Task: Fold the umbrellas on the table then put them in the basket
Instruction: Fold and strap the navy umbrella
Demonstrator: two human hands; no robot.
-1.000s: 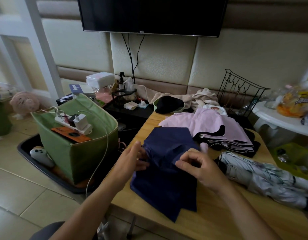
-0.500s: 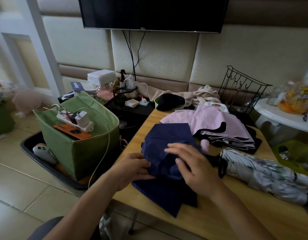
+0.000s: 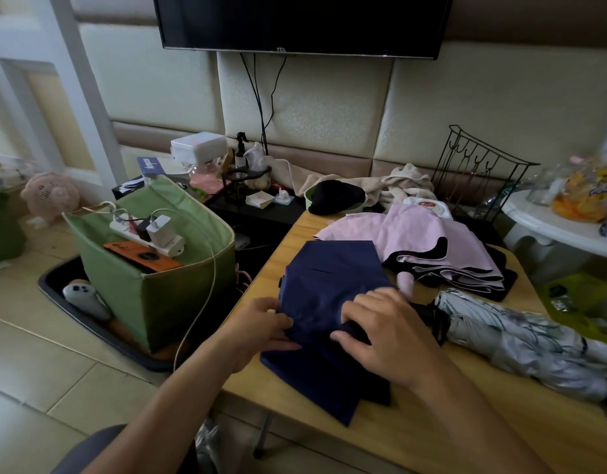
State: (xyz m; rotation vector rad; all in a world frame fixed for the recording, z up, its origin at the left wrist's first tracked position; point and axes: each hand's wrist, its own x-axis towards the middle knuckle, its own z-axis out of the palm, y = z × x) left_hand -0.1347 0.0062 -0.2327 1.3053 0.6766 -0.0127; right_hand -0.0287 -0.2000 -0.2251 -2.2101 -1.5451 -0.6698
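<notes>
The navy umbrella [image 3: 329, 285] is gripped on the worktop [image 3: 414, 429] by the left hand [image 3: 261, 331] and right hand [image 3: 391, 333], fingers clamped on its fabric.

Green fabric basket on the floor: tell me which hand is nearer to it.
Left. The left hand grips the navy umbrella at the table edge facing the green basket; the right hand holds the umbrella farther in.

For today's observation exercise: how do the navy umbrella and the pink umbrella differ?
The navy umbrella is dark blue and held by both hands; the pink umbrella is pale pink with black edging and untouched. The navy one lies nearer the person, the pink one farther back. Both lie unrolled on the table.
</notes>
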